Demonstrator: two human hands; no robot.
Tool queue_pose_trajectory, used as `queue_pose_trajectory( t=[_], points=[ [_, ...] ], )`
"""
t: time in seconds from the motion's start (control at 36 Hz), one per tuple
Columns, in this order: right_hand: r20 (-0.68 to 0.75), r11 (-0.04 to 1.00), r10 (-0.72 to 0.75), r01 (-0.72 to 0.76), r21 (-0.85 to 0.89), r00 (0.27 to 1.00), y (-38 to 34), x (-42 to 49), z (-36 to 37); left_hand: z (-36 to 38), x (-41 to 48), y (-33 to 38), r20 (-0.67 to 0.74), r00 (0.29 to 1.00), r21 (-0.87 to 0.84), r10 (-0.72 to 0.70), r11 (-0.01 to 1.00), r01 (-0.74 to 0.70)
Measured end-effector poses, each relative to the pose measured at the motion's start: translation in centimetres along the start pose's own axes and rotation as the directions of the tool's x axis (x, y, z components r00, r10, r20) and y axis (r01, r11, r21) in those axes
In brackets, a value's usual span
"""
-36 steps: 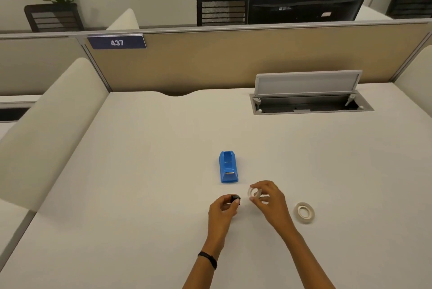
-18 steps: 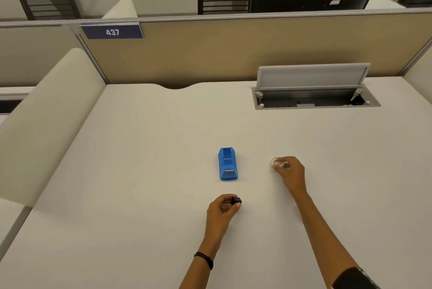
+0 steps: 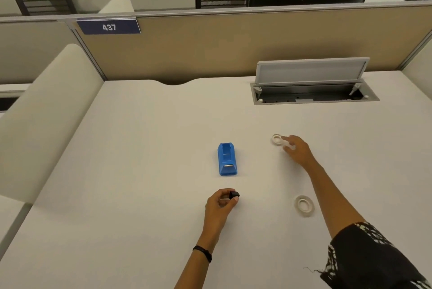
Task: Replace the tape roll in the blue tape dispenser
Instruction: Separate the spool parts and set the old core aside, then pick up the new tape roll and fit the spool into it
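Note:
The blue tape dispenser stands in the middle of the white desk, its roll bay empty. My left hand is below it, closed around a small black spool hub held between thumb and fingers. My right hand is stretched out to the right of the dispenser, fingers extended and blurred. A thin white tape ring lies flat on the desk at those fingertips. A fuller white tape roll lies flat nearer to me, under my right forearm's left side.
An open cable hatch with a raised grey lid sits in the desk at the back right. A tan partition with a "437" label runs along the far edge. A padded cream divider borders the left side.
My right hand carried the thin white ring away from my left hand, up and to the right, and the ring now lies on the desk. My left hand has kept hold of the black hub.

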State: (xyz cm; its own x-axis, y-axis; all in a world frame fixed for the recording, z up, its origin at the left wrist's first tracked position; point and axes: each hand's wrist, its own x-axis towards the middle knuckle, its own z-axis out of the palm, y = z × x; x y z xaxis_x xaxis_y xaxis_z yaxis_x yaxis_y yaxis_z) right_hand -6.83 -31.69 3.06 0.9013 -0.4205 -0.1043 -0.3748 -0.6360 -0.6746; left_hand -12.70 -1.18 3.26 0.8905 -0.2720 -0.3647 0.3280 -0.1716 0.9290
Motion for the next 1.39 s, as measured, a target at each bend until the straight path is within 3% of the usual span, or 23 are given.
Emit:
queue_pose_trajectory(
  t=[0.14, 0.36, 0.53, 0.86, 0.92, 1.0, 1.14, 1.39],
  points=[
    [-0.071, 0.987, 0.076, -0.065, 0.149, 0.995, 0.6, -4.0, -2.2, 0.0, -0.1, 0.0, 0.016, 1.0, 0.003, 0.006, 1.0, -0.006],
    [0.033, 0.967, 0.132, -0.136, 0.216, 0.991, 2.3, -12.9, -2.5, 0.3, -0.2, 0.2, 0.037, 0.999, 0.027, 0.015, 1.0, -0.016],
    [0.027, 0.997, 0.044, -0.042, -0.059, 0.999, 2.6, -18.1, -0.4, 0.4, -0.5, 0.4, 0.061, 0.998, 0.039, 0.029, 0.999, -0.031],
    [-0.059, 0.974, -0.049, 0.034, -0.224, 0.997, 2.1, -19.4, 1.4, 0.3, -1.3, 1.3, 0.073, 0.995, 0.019, 0.063, 0.998, -0.065],
    [-0.055, 0.985, -0.033, 0.023, -0.171, 0.998, 2.0, -19.3, 1.6, 0.4, -1.3, 1.5, 0.08, 0.995, 0.018, 0.067, 0.997, -0.069],
    [-0.047, 0.998, 0.024, -0.021, 0.051, 0.999, 0.9, -19.1, 1.8, 0.4, -1.4, 1.7, 0.088, 0.993, 0.01, 0.081, 0.997, -0.083],
    [0.028, 0.897, 0.122, -0.122, 0.425, 0.992, -3.4, -19.1, 1.9, 0.2, -1.7, 2.0, 0.087, 0.992, -0.009, 0.089, 0.996, -0.089],
    [0.151, 0.837, 0.026, -0.104, 0.538, 0.988, -7.2, -19.6, 1.7, 0.4, -2.1, 3.0, 0.108, 0.986, -0.054, 0.128, 0.991, -0.123]
  ],
)
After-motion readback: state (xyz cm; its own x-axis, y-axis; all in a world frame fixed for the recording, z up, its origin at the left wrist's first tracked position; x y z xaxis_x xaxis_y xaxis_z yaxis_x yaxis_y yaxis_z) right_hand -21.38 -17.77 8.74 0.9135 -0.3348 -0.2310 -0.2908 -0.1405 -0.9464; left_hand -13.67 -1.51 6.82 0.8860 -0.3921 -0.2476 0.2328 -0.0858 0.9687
